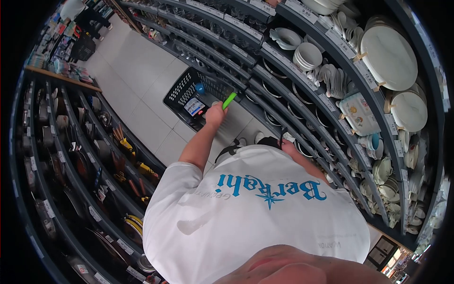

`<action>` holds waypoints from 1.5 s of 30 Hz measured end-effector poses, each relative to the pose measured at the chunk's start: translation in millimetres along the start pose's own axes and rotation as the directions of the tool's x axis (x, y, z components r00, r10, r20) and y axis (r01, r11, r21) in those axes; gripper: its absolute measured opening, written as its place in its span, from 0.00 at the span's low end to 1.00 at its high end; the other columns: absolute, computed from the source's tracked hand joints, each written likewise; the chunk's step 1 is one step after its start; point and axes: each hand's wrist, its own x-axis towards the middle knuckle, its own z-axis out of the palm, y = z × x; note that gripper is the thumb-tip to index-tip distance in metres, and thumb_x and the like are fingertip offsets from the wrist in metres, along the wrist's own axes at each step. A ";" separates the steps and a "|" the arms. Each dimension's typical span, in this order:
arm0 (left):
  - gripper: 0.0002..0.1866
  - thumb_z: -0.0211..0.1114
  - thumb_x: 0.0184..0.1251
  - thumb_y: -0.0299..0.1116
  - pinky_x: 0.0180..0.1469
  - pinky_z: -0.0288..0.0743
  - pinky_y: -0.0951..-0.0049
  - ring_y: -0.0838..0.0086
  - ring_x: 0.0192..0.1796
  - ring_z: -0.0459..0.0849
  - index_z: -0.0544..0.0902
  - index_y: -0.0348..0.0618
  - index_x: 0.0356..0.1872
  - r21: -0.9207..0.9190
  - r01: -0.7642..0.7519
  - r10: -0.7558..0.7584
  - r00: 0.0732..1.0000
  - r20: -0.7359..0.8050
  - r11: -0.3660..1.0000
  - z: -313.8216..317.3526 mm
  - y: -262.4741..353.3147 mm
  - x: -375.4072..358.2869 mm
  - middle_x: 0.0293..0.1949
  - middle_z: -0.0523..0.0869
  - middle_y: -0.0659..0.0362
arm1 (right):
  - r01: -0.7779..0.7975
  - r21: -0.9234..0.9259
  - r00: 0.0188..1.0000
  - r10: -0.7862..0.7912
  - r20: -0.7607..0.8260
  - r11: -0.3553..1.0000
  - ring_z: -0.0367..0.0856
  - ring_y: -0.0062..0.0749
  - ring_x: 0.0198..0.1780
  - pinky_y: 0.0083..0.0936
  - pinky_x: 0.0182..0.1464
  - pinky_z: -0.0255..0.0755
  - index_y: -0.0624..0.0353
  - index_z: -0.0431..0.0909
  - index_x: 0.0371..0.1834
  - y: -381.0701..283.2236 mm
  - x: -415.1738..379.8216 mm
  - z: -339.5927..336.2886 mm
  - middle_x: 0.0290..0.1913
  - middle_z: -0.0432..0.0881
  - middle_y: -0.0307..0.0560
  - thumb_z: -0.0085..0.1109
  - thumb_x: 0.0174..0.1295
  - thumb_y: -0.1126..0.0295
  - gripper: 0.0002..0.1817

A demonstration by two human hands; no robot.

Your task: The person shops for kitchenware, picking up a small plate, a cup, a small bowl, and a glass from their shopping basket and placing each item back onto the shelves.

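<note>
My left hand is closed around the bright green handle of a black plastic shopping basket, which is near the floor ahead of me. Inside the basket lie a small blue round item and a package with a blue-and-white printed front. My right hand is low by my right side, close to the shelves. Its fingers look curled around a thin dark object that is too small to name. My white shirt partly hides that arm.
Shelves of white plates, bowls and spoons rise on my right. Pans and utensils fill the shelves on my left. A tiled aisle runs between them. Another person stands at the far end near a black bag.
</note>
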 end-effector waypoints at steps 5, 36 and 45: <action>0.23 0.60 0.55 0.56 0.34 0.76 0.58 0.55 0.33 0.83 0.78 0.43 0.32 -0.058 0.063 -0.068 0.994 -0.087 0.996 12.3 -15.2 -1.9 0.28 0.83 0.49 | -0.016 0.114 1.000 0.015 0.011 0.993 0.78 0.38 0.46 0.28 0.50 0.69 0.56 0.78 0.44 -46.4 9.6 -17.7 0.43 0.81 0.50 0.55 0.57 0.59 0.16; 0.18 0.63 0.53 0.50 0.34 0.76 0.57 0.55 0.30 0.83 0.80 0.44 0.29 -0.121 0.190 -0.192 0.981 -0.006 0.974 3.1 -6.0 -6.3 0.25 0.83 0.50 | 0.870 -0.427 0.469 -0.678 0.566 0.246 0.78 0.46 0.42 0.40 0.46 0.69 0.57 0.76 0.34 -325.9 151.6 4.3 0.32 0.80 0.50 0.57 0.45 0.70 0.11; 0.12 0.64 0.48 0.41 0.37 0.77 0.58 0.57 0.33 0.84 0.82 0.44 0.30 -0.204 0.300 -0.298 0.954 0.041 0.932 6.1 -5.7 11.7 0.29 0.84 0.50 | 0.878 -0.454 0.467 -0.479 0.744 0.150 0.81 0.46 0.34 0.41 0.36 0.74 0.51 0.79 0.27 -360.9 179.9 -1.0 0.28 0.81 0.49 0.56 0.46 0.68 0.05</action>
